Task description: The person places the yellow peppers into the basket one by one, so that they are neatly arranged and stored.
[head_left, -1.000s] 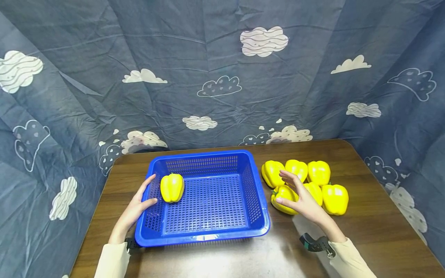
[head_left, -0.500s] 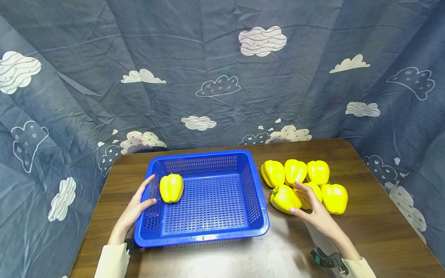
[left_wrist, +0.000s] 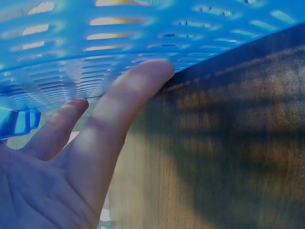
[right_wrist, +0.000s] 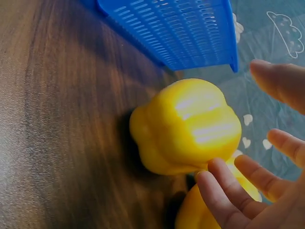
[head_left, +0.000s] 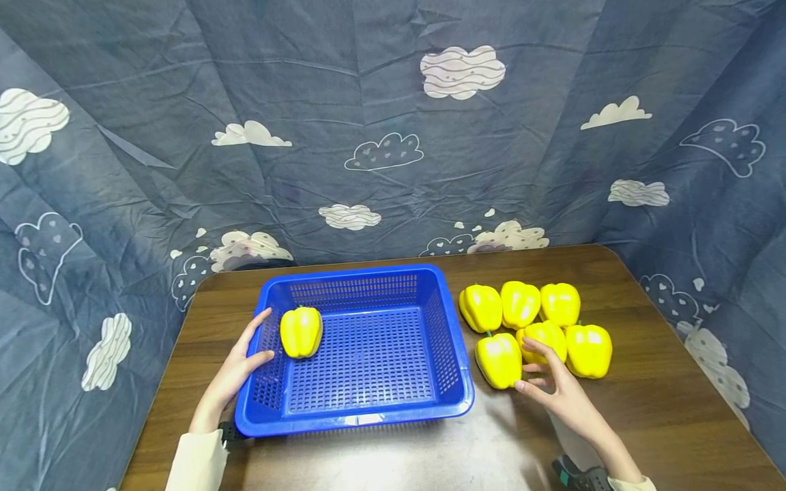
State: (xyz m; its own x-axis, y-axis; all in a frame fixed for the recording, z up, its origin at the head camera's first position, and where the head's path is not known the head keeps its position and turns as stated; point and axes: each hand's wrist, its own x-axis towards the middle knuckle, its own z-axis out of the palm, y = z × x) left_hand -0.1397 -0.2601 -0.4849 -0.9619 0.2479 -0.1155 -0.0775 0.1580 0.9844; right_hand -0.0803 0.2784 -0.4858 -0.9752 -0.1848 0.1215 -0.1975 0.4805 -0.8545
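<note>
From the head view, a blue basket (head_left: 362,354) sits on the brown tabletop (head_left: 645,409), with one yellow pepper (head_left: 301,331) lying inside it near its left wall. The left hand (head_left: 236,372) rests against the outside of that left wall, fingers straight and relaxed, gripping nothing. To the right of the basket lie six more yellow peppers in a cluster, three at the back and three in front. The right hand (head_left: 561,392) is spread with loose fingers just beside the nearest pepper (head_left: 499,359), the front one closest to the basket; its fingertips reach the pepper behind it (head_left: 543,335), and it closes round neither. A blue cloth with white clouds (head_left: 393,136) hangs behind the tabletop. From the left wrist view, a straight finger (left_wrist: 128,109) presses up against the basket's slotted wall (left_wrist: 95,52), with the wood grain of the tabletop to its right. From the right wrist view, the nearest pepper (right_wrist: 188,126) lies on the tabletop below a corner of the basket (right_wrist: 190,28), and the open fingers (right_wrist: 228,191) touch its near side without curling round it.
</note>
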